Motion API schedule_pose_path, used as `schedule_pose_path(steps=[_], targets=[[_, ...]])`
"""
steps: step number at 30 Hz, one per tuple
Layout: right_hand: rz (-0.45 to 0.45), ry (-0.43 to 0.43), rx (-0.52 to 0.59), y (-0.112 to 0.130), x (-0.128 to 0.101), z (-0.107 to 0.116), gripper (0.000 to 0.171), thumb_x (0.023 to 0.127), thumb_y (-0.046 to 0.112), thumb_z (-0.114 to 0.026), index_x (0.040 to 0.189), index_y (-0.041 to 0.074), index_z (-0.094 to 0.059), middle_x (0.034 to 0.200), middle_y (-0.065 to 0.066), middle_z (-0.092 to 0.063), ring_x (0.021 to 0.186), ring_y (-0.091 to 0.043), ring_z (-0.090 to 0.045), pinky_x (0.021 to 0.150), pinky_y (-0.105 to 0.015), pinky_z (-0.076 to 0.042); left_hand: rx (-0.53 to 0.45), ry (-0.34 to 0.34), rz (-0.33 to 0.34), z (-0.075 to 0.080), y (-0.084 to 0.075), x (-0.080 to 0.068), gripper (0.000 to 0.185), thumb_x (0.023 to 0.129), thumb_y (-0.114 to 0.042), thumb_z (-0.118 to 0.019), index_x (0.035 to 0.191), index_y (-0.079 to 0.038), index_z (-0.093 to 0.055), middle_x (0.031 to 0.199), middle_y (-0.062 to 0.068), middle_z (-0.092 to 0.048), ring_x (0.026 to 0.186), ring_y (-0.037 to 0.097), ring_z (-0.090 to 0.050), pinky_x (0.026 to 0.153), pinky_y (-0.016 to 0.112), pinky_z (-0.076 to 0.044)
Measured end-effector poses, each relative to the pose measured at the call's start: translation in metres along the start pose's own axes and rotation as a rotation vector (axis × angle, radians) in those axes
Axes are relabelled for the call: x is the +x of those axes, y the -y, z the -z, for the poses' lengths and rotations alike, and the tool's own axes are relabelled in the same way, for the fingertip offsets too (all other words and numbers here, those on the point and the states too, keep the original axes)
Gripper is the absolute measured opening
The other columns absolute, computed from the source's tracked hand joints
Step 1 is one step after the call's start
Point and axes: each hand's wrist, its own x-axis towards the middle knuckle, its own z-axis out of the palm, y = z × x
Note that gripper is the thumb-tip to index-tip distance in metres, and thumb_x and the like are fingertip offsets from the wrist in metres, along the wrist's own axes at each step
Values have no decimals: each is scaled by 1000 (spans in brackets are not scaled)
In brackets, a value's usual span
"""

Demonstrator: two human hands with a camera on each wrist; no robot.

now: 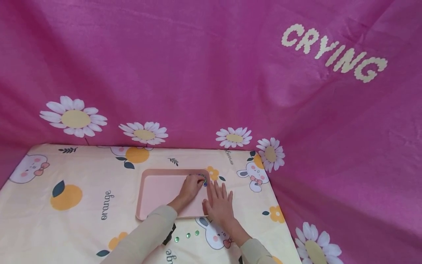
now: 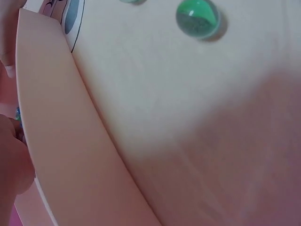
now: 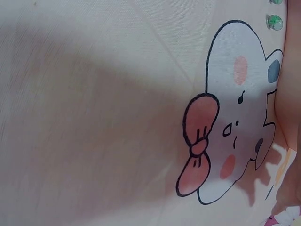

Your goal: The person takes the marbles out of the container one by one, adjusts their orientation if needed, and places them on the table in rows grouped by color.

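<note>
A shallow pink rectangular tray (image 1: 158, 192) lies on the patterned cloth. My left hand (image 1: 191, 189) reaches into its far right corner, and the curled fingertips pinch a small glass marble, mostly hidden by the fingers. Beside them, several blue and green marbles (image 1: 205, 184) line the tray's far right edge. My right hand (image 1: 220, 205) rests against the tray's right side with fingers spread and straight. On the cloth in front of the tray lie 3 green marbles (image 1: 188, 235); one clear green marble (image 2: 198, 18) shows large in the left wrist view.
The pale tablecloth (image 1: 85, 223) is printed with oranges, rabbits and flowers. A magenta curtain (image 1: 184, 73) with daisies and lettering hangs behind the table and along its right side. The tray's raised near wall (image 2: 70, 108) stands between the loose marbles and the left hand.
</note>
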Motion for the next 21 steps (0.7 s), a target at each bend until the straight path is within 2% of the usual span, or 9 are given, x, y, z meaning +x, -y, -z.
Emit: schedule_pose_path(steps=[11,21], targets=[[-19,9,6,0,0,2,72,100,49,-44,160,17,-21,164,-12,-20,148,-42,-13,111,-71,-13,31,-2,-33,-5,-2,3,19,92,1,-68,110,-2,-74,107,11,-72,105,27,-67,94,40,-52],[-10,-7,3,0,-3,2,70,100,47,-45,160,16,-23,164,-12,-20,148,-42,-14,111,-71,-13,55,1,-56,-8,-2,3,17,93,3,-66,105,-3,-76,103,9,-72,99,23,-66,95,40,-52]])
